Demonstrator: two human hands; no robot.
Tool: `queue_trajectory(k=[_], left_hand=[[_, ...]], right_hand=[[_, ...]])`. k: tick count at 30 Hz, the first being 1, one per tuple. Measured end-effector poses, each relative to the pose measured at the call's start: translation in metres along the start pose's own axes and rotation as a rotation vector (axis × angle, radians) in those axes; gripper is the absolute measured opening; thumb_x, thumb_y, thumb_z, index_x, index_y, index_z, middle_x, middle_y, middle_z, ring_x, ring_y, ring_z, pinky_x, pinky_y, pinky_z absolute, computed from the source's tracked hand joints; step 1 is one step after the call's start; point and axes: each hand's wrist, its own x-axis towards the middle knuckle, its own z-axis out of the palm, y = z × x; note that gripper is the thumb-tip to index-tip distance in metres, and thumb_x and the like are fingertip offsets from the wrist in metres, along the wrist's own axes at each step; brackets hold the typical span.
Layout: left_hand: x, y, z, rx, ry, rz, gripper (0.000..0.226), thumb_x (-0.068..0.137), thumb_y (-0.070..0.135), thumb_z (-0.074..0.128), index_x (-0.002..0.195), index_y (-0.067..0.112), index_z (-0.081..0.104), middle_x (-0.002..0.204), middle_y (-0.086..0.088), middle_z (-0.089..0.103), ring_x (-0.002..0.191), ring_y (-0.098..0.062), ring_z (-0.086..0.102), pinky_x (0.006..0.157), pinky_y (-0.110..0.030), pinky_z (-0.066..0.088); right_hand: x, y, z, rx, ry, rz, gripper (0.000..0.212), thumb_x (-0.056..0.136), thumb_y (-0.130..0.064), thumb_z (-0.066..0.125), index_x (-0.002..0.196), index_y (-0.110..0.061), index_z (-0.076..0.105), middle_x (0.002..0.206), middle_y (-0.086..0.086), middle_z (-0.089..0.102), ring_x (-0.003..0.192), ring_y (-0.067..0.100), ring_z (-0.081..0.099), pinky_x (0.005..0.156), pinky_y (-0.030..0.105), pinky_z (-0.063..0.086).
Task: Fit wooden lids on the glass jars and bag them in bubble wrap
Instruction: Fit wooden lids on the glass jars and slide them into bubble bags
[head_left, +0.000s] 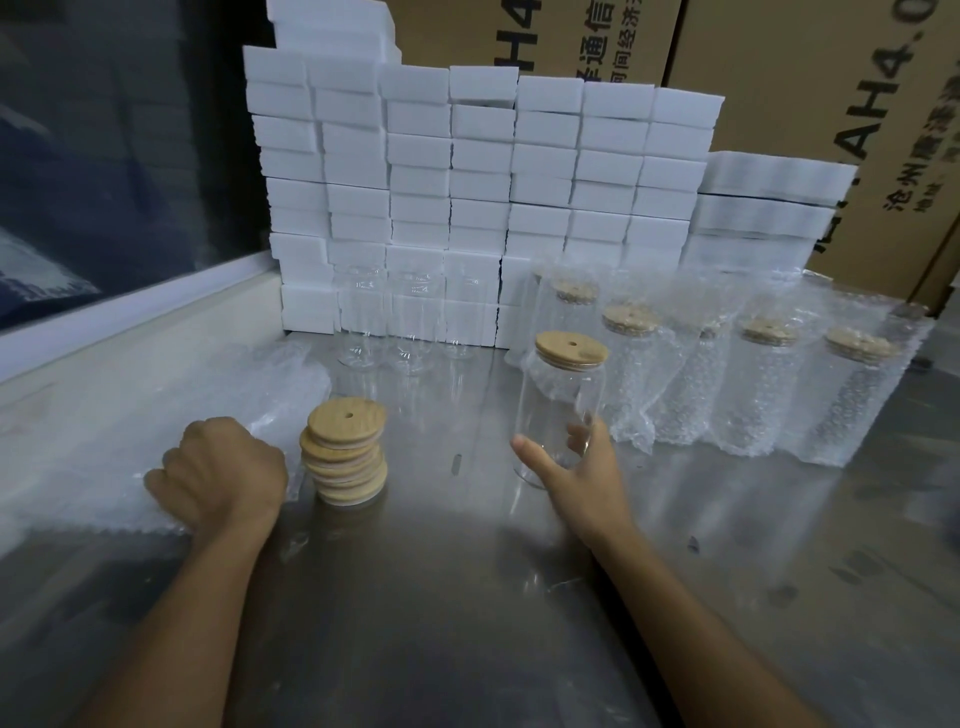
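The steel tabletop (467, 597) lies nearest. At eight o'clock the left hand (223, 473) rests on a pile of bubble wrap bags (104, 441), fingers curled under; what they grip cannot be told. Just beside it stands a stack of wooden lids (345, 452). At two o'clock the right hand (576, 467) holds a lidded glass jar (563, 400), fingers around its base. Bagged jars (753, 384) stand at three o'clock, empty jars (395, 317) at twelve.

My left hand (223, 467) is curled into a fist, knuckles up. My right hand (576, 467) reaches forward, fingers (582, 431) and thumb spread.
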Motion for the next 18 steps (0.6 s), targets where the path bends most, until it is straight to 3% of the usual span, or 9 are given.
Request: queue_trajectory(k=[2, 5, 7, 9, 10, 12, 14, 16, 18], left_hand=[[-0.001, 0.002, -0.002, -0.015, 0.045, 0.024, 0.013, 0.087, 0.000, 0.056, 0.086, -0.007, 0.067, 0.089, -0.027, 0.060, 0.084, -0.047, 0.056, 0.081, -0.048, 0.038], [-0.005, 0.012, -0.012, -0.133, 0.183, 0.112, 0.014, 0.090, 0.000, 0.054, 0.094, -0.006, 0.066, 0.096, -0.028, 0.057, 0.084, -0.048, 0.053, 0.078, -0.050, 0.037], [-0.010, 0.019, -0.021, -0.261, 0.276, 0.205, 0.014, 0.092, 0.002, 0.054, 0.099, -0.002, 0.065, 0.101, -0.025, 0.057, 0.089, -0.046, 0.052, 0.079, -0.050, 0.036], [-0.016, 0.027, -0.027, -0.400, 0.338, 0.304, 0.013, 0.092, 0.006, 0.054, 0.100, 0.002, 0.064, 0.102, -0.021, 0.056, 0.091, -0.042, 0.052, 0.080, -0.047, 0.036], [-0.021, 0.032, -0.030, -0.464, 0.354, 0.354, 0.012, 0.092, 0.007, 0.054, 0.099, 0.004, 0.063, 0.101, -0.019, 0.056, 0.089, -0.039, 0.053, 0.080, -0.044, 0.036], [-0.033, 0.041, -0.036, -0.573, 0.372, 0.469, 0.009, 0.092, 0.007, 0.055, 0.097, 0.006, 0.062, 0.097, -0.014, 0.055, 0.085, -0.033, 0.054, 0.078, -0.039, 0.036], [-0.046, 0.050, -0.039, -0.676, 0.367, 0.601, 0.007, 0.090, 0.004, 0.058, 0.093, 0.004, 0.063, 0.093, -0.012, 0.056, 0.080, -0.028, 0.054, 0.073, -0.032, 0.036], [-0.059, 0.057, -0.040, -0.748, 0.313, 0.761, 0.006, 0.090, 0.002, 0.058, 0.091, 0.002, 0.064, 0.091, -0.010, 0.057, 0.078, -0.023, 0.055, 0.067, -0.029, 0.040], [-0.070, 0.062, -0.040, -0.743, 0.216, 0.926, 0.008, 0.090, 0.005, 0.057, 0.088, 0.003, 0.064, 0.089, -0.007, 0.058, 0.077, -0.021, 0.055, 0.063, -0.030, 0.044]], right_hand=[[-0.001, 0.000, 0.000, -0.045, 0.082, -0.007, 0.071, 0.080, -0.048, 0.080, 0.135, -0.022, 0.042, 0.139, -0.004, 0.049, 0.129, 0.016, 0.049, 0.104, 0.033, 0.040], [-0.005, -0.007, 0.001, -0.060, 0.319, -0.078, 0.091, 0.083, -0.047, 0.078, 0.153, -0.013, 0.031, 0.151, 0.005, 0.041, 0.140, 0.022, 0.040, 0.115, 0.042, 0.036], [-0.008, -0.020, -0.002, 0.011, 0.503, -0.216, 0.065, 0.087, -0.044, 0.072, 0.140, -0.019, 0.043, 0.132, 0.000, 0.050, 0.123, 0.016, 0.049, 0.101, 0.034, 0.042], [-0.010, -0.032, -0.003, 0.067, 0.517, -0.352, 0.022, 0.092, -0.033, 0.065, 0.111, -0.026, 0.056, 0.103, -0.010, 0.060, 0.097, 0.006, 0.057, 0.083, 0.027, 0.045], [-0.013, -0.036, -0.002, 0.084, 0.471, -0.400, 0.005, 0.094, -0.030, 0.062, 0.095, -0.026, 0.059, 0.088, -0.014, 0.063, 0.084, 0.004, 0.059, 0.074, 0.024, 0.045], [-0.020, -0.039, 0.006, 0.100, 0.376, -0.479, 0.025, 0.094, -0.034, 0.058, 0.073, -0.022, 0.061, 0.066, -0.008, 0.064, 0.063, 0.007, 0.061, 0.060, 0.026, 0.045], [-0.027, -0.044, 0.014, 0.149, 0.192, -0.471, 0.040, 0.093, -0.048, 0.053, 0.065, -0.021, 0.066, 0.060, -0.001, 0.068, 0.056, 0.010, 0.065, 0.055, 0.030, 0.051], [-0.032, -0.050, 0.022, 0.276, -0.140, -0.282, 0.055, 0.086, -0.065, 0.049, 0.077, -0.017, 0.074, 0.069, 0.001, 0.075, 0.065, 0.014, 0.072, 0.056, 0.023, 0.052], [-0.033, -0.054, 0.028, 0.362, -0.428, -0.005, 0.072, 0.074, -0.078, 0.046, 0.100, -0.017, 0.073, 0.090, 0.003, 0.079, 0.087, 0.015, 0.076, 0.064, 0.022, 0.054]])
